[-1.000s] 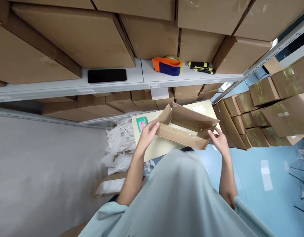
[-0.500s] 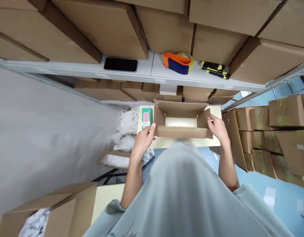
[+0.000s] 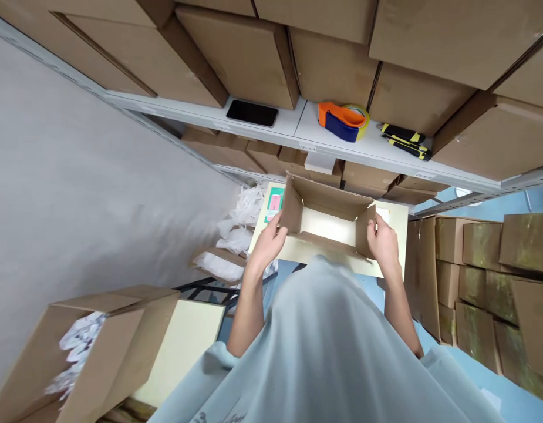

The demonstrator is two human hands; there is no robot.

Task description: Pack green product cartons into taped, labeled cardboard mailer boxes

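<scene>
The box (image 3: 328,226), open at the top with all four flaps standing up, sits on a pale table (image 3: 392,258) just below the shelf (image 3: 293,126), held at both ends: the left hand (image 3: 271,241) has its grip closed around the left wall and flap, and the right hand (image 3: 383,244) has its grip clamped on the right wall and flap. As a judgement, the main hazard is the box itself: its bottom shows pale, so it cannot be told whether that is a liner or the table seen through an unsealed base, and if the base is loose, lifting by the end walls could let it sag or fold. The thin flaps could also buckle under a hard squeeze, and the box sits close to the table's near edge, so a pull toward the body could tip it off. The small green packet (image 3: 275,204) lies just beside the left wall and could be knocked away by a sideways shove. Of containers, the biggest are the closed cartons (image 3: 236,53) stacked on the shelf and the wrapped ones (image 3: 478,247) piled at the right, contents hidden. Another open carton (image 3: 99,346) at lower left holds white crumpled packing material. The held box appears to hold nothing. On the shelf rest a phone (image 3: 252,113), a tape dispenser (image 3: 341,120) and black-and-yellow cutters (image 3: 405,141).
</scene>
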